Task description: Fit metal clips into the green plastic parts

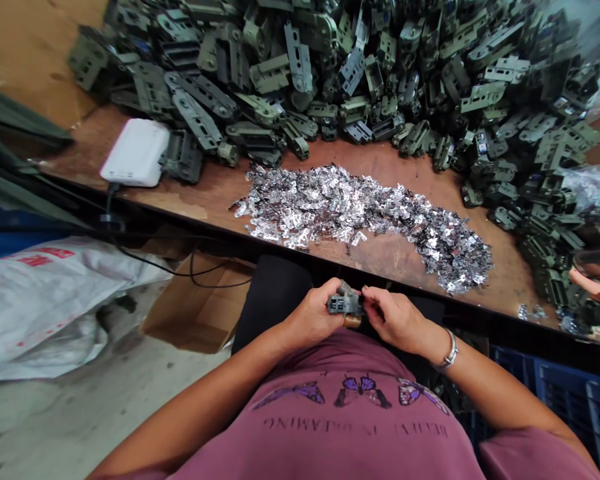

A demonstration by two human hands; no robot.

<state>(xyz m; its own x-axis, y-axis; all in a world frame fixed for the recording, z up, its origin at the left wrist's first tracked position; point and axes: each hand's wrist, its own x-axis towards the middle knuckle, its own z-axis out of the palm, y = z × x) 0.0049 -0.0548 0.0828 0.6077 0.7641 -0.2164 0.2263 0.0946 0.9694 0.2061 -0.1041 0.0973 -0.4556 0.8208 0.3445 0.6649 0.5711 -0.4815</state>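
Close to my body, just below the table's front edge, my left hand (317,315) grips a small dark grey-green part (344,305) with rectangular slots in its near end. My right hand (394,316) is at the part's right side, its thumb and fingertips pinched against it. Whether a smaller piece sits between those fingertips is hidden. A brownish bit (352,321) shows at the underside of the part. On the table in front of both hands lies a long heap of small shiny metal clips (340,203).
Many grey-green slotted housings (280,73) are piled along the back and right of the brown table (390,257). A white box (136,152) with a black cable stands at the left. On the floor are a cardboard box (180,320) and white sacks (45,300). Blue crates (560,387) stand lower right.
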